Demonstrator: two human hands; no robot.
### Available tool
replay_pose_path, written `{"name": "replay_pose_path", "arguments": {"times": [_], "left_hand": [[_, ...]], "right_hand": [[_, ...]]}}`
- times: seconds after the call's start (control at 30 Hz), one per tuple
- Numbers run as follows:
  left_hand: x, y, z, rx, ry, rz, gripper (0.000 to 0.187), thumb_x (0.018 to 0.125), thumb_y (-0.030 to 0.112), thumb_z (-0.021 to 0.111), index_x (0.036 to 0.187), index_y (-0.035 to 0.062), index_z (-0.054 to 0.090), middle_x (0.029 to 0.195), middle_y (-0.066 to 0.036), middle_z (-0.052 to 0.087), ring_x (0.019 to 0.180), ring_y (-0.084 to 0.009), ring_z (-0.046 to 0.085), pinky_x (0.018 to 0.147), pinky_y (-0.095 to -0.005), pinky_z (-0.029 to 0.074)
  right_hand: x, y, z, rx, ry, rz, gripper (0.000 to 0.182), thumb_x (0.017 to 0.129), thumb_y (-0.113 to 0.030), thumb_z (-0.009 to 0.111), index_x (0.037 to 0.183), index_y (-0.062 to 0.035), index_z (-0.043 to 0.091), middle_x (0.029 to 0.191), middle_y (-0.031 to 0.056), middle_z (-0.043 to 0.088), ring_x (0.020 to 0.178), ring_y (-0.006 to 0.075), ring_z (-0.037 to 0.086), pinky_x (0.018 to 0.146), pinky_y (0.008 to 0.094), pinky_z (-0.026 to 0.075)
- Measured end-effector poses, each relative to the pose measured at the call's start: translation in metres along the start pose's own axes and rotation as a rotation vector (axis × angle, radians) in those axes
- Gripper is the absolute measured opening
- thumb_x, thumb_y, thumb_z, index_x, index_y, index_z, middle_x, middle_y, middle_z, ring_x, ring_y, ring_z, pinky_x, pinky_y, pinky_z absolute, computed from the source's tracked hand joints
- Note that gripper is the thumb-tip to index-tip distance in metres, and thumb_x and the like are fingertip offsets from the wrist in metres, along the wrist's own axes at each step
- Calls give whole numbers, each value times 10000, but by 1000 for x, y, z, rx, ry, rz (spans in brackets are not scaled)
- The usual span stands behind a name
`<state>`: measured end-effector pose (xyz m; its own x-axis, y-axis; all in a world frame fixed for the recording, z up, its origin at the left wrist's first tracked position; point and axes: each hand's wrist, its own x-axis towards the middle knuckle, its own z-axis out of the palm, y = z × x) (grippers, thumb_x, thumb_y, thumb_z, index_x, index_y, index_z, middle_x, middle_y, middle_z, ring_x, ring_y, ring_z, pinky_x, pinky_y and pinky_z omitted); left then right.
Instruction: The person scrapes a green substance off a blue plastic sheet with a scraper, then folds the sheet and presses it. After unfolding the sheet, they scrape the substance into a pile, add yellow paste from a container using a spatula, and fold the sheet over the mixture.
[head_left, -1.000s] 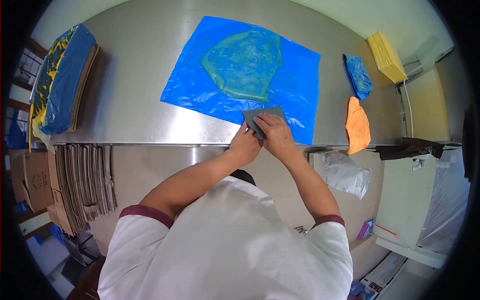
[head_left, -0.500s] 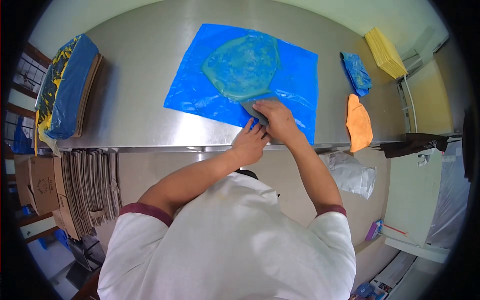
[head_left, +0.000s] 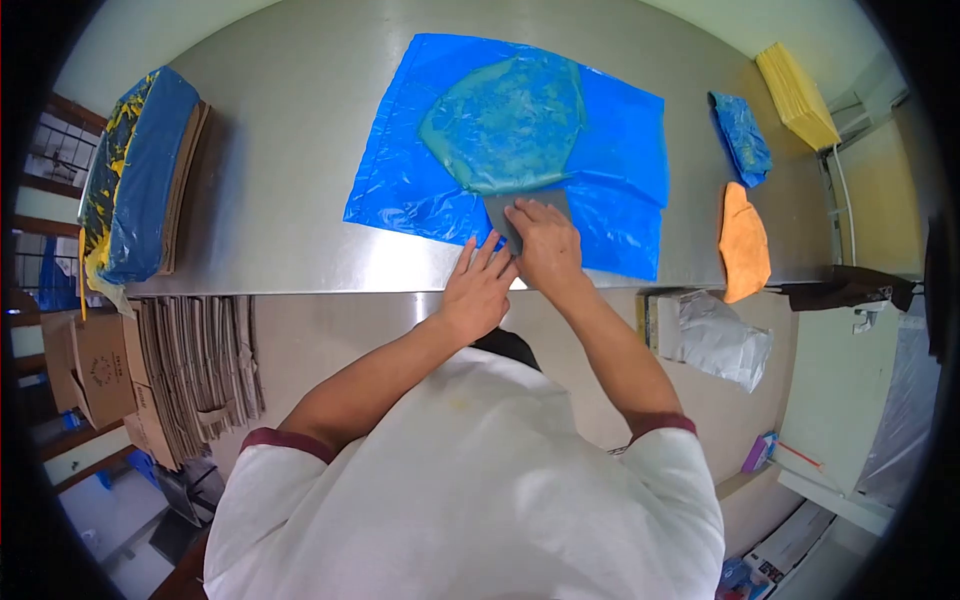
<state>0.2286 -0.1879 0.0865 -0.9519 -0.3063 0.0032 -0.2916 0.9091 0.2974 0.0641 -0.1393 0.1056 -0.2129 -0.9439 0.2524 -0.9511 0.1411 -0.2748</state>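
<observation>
A blue plastic bag (head_left: pixel 615 150) lies flat on the steel table. Inside it, a flattened greenish mass (head_left: pixel 510 120) shows through the film, spread in a rounded shape. My right hand (head_left: pixel 550 245) is closed on a flat grey scraper (head_left: pixel 553 200), which rests on the bag at the near edge of the mass. Close beside it, my left hand (head_left: pixel 478 290) lies with fingers spread at the bag's near edge, its fingertips on or just at the film.
A blue plastic-lined box (head_left: pixel 145 180) streaked with yellow stands at the left. To the right are an orange cloth (head_left: pixel 744 245), a folded blue plastic piece (head_left: pixel 741 137) and stacked yellow sheets (head_left: pixel 797 95). Flattened cardboard (head_left: pixel 200 365) stands below the table's left edge.
The scraper shows more of its face and lies flatter against the bag. My left hand's fingers are more spread. The whole view has shifted slightly.
</observation>
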Motion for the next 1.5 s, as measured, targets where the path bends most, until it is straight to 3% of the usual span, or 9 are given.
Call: {"name": "replay_pose_path", "arguments": {"times": [0.33,0.5,0.73,0.8,0.87,1.07,1.27,1.37,1.5], "left_hand": [[29,17,-12,-174,-104,309,642,834,314,647,1384,19,501,1423,-188,480,1416,-368,343,1185,-494,249],[70,-17,17,-132,-151,530,482,867,472,546,1254,198,635,1172,-136,685,1175,-349,603,1098,-483,397],[79,-22,26,-164,-45,594,759,908,542,423,1532,119,332,1598,-163,299,1461,-326,290,1213,-450,229],[88,3,-97,63,-868,382,819,929,559,366,1572,76,206,1648,-140,172,1495,-309,196,1220,-484,166],[83,-5,-59,-60,-973,271,855,928,583,376,1576,62,177,1648,-138,164,1488,-320,203,1201,-540,165],[90,-28,-1,-85,-156,644,919,890,568,450,1570,22,161,1658,-137,131,1519,-311,152,1215,-535,118],[82,-26,0,-200,-113,640,922,884,510,528,1565,-1,173,1661,-145,121,1530,-297,143,1231,-499,111],[79,-34,15,-319,49,687,800,878,430,550,1520,11,319,1548,-227,361,1459,-342,317,1207,-461,226],[85,-60,-69,-68,-457,543,606,894,464,565,1348,63,556,1237,-187,650,1236,-351,559,1065,-461,407]], "right_hand": [[-3,8,-65,63,-132,61,498,660,-40,711,1158,-44,707,1222,160,678,1099,330,651,936,405,522],[2,-23,-73,17,-407,132,400,724,-102,713,1119,-38,713,1198,167,685,1066,338,662,923,421,525],[-2,-29,-6,-38,-68,96,425,746,-176,731,1143,-32,680,1235,148,655,1161,321,609,1007,471,446],[3,-31,-1,-6,-43,134,422,750,-172,715,1148,-36,670,1230,141,650,1173,311,597,1012,469,430],[6,-35,3,4,-3,159,364,770,-159,664,1114,-40,661,1211,135,647,1169,297,588,1003,463,422],[35,-52,16,-65,78,253,210,820,-144,569,1010,-70,618,1151,104,627,1131,277,577,980,467,410],[48,-51,17,-96,99,216,201,831,-128,562,1021,-77,603,1134,94,629,1116,286,586,951,470,430],[37,-30,-8,35,70,163,279,791,-86,593,1066,-54,627,1124,132,645,1088,327,610,918,464,467],[45,-33,-56,133,-110,173,390,718,-41,645,1106,-19,664,1099,183,665,1052,372,627,883,457,506]]}}
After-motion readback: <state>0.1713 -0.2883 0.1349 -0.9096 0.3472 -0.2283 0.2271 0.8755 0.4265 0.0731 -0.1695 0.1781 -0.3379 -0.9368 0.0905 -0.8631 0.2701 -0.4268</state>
